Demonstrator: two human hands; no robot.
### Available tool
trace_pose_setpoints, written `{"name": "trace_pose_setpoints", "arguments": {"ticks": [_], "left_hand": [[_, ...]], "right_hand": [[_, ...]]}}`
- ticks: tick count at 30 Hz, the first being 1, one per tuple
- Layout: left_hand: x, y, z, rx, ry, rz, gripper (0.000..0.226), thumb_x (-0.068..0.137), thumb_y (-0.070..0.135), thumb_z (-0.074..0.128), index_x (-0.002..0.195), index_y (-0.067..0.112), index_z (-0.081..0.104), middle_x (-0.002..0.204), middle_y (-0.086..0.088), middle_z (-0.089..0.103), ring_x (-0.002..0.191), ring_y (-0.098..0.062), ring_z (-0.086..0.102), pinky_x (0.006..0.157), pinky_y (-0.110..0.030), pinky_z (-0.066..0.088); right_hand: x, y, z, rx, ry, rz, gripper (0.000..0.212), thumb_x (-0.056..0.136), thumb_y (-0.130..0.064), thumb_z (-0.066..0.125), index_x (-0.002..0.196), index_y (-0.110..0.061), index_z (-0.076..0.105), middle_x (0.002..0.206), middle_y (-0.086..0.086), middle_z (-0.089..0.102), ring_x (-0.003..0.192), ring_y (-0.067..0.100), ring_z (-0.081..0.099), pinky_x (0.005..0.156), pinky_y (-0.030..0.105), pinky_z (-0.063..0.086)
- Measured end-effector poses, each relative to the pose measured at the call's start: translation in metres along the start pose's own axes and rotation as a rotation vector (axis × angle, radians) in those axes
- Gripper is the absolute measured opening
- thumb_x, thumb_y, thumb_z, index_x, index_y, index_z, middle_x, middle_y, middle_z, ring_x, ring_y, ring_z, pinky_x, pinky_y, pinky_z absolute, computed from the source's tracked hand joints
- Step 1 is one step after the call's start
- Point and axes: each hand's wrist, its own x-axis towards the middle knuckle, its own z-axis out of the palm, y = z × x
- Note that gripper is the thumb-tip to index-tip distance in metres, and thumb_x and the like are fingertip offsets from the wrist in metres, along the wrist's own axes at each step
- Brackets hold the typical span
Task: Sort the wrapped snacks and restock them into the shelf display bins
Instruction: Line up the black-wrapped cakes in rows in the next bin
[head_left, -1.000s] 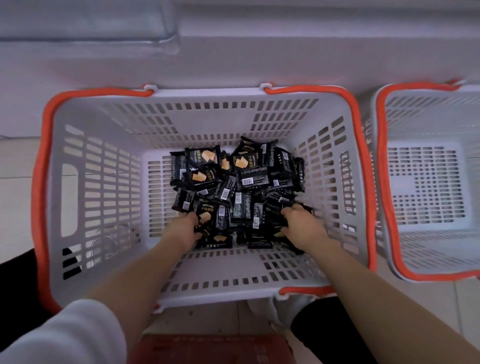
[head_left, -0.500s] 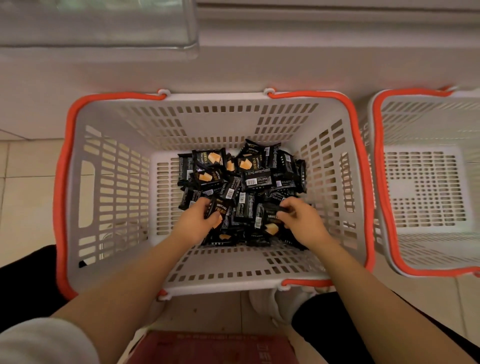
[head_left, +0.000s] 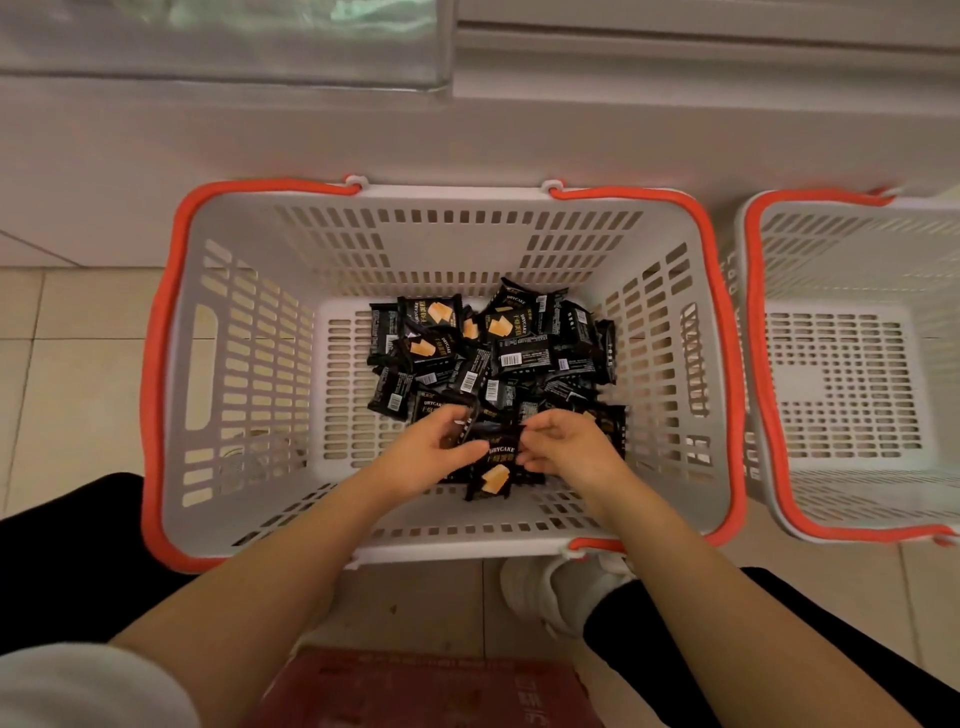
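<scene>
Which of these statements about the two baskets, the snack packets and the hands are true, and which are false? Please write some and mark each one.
1. The basket on the right holds many packets. False: nothing shows inside it; the black snack packets lie in the basket with the orange rim.
2. The left hand and the right hand both hold packets. True.
3. A packet with DRYCAKE lettering sits between the two hands. True.
4. The snack wrappers are white. False: they are black, with an orange cake picture.
5. Both baskets stand on a table. False: they stand on the tiled floor.
</scene>
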Motion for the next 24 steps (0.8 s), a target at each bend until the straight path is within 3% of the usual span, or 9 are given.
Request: {"name": "trace_pose_setpoints", "arguments": {"ticks": [2, 6, 8, 10, 12, 15, 18, 20, 24], "left_hand": [[0.000, -0.003, -0.001, 0.067, -0.079, -0.043, 0.054, 0.085, 0.028, 0.065, 0.133, 0.020, 0.043, 0.123, 0.008, 0.051, 0.113, -0.010, 0.051, 0.095, -0.027, 0.043], [0.006, -0.005, 0.005, 0.131, -0.058, -0.054, 0.036, 0.089, 0.024, 0.060, 0.123, 0.016, 0.051, 0.111, -0.001, 0.063, 0.097, -0.016, 0.062, 0.085, -0.031, 0.052], [0.010, -0.005, 0.004, 0.199, 0.003, -0.058, 0.032, 0.090, 0.025, 0.058, 0.120, 0.020, 0.051, 0.105, -0.001, 0.064, 0.088, -0.015, 0.063, 0.073, -0.026, 0.052], [0.014, -0.005, 0.000, 0.190, 0.056, -0.064, 0.030, 0.090, 0.024, 0.056, 0.120, 0.021, 0.051, 0.103, -0.001, 0.064, 0.087, -0.017, 0.063, 0.071, -0.029, 0.052], [0.017, -0.004, -0.006, 0.133, 0.108, -0.073, 0.027, 0.091, 0.025, 0.056, 0.118, 0.023, 0.052, 0.100, 0.002, 0.064, 0.090, -0.018, 0.063, 0.070, -0.028, 0.051], [0.021, -0.004, -0.015, 0.100, 0.154, -0.075, 0.023, 0.091, 0.029, 0.055, 0.114, 0.026, 0.052, 0.088, 0.007, 0.062, 0.079, -0.010, 0.061, 0.062, -0.020, 0.044], [0.019, -0.002, -0.021, 0.044, 0.171, -0.055, 0.020, 0.091, 0.027, 0.055, 0.111, 0.028, 0.052, 0.079, 0.016, 0.059, 0.065, 0.008, 0.056, 0.054, -0.008, 0.039], [0.016, 0.001, -0.024, 0.007, 0.178, -0.034, 0.020, 0.091, 0.026, 0.055, 0.111, 0.028, 0.054, 0.079, 0.019, 0.059, 0.065, 0.011, 0.056, 0.056, -0.006, 0.038], [0.006, 0.008, -0.027, -0.041, 0.198, 0.024, 0.011, 0.093, 0.026, 0.053, 0.102, 0.030, 0.058, 0.075, 0.023, 0.061, 0.067, 0.014, 0.057, 0.058, -0.004, 0.039]], "right_hand": [[0.004, 0.001, -0.002, 0.010, -0.034, 0.052, 0.014, 0.091, 0.003, 0.052, 0.084, -0.009, 0.056, 0.075, 0.009, 0.061, 0.056, 0.010, 0.064, 0.053, 0.015, 0.053], [0.015, 0.006, -0.006, -0.139, -0.128, 0.139, 0.009, 0.092, -0.010, 0.056, 0.085, -0.012, 0.061, 0.078, 0.004, 0.064, 0.059, 0.007, 0.065, 0.058, 0.019, 0.054], [0.026, 0.009, -0.020, -0.579, -0.052, 0.041, 0.012, 0.092, -0.018, 0.056, 0.095, -0.011, 0.065, 0.084, -0.001, 0.064, 0.073, 0.011, 0.061, 0.071, 0.026, 0.050], [0.033, 0.014, -0.036, -1.034, 0.014, -0.005, 0.025, 0.092, -0.022, 0.055, 0.109, -0.006, 0.061, 0.101, 0.006, 0.063, 0.094, 0.021, 0.059, 0.081, 0.031, 0.046], [0.035, 0.021, -0.046, -1.226, -0.044, 0.098, 0.033, 0.093, -0.027, 0.052, 0.113, -0.002, 0.057, 0.109, 0.013, 0.061, 0.102, 0.028, 0.058, 0.079, 0.032, 0.046], [0.034, 0.032, -0.046, -1.281, -0.143, 0.231, 0.031, 0.094, -0.035, 0.048, 0.089, -0.006, 0.055, 0.091, 0.008, 0.057, 0.096, 0.026, 0.057, 0.069, 0.029, 0.043], [0.039, 0.039, -0.042, -1.342, -0.151, 0.254, 0.026, 0.097, -0.024, 0.044, 0.108, -0.004, 0.057, 0.113, 0.013, 0.057, 0.105, 0.028, 0.053, 0.084, 0.033, 0.046], [0.041, 0.037, -0.037, -1.371, -0.137, 0.291, 0.028, 0.096, -0.014, 0.041, 0.118, -0.003, 0.053, 0.124, 0.017, 0.053, 0.112, 0.030, 0.051, 0.092, 0.036, 0.046], [0.040, 0.033, -0.031, -1.347, -0.060, 0.369, 0.029, 0.091, -0.011, 0.045, 0.118, -0.004, 0.054, 0.123, 0.014, 0.055, 0.111, 0.028, 0.054, 0.090, 0.035, 0.047]]}}
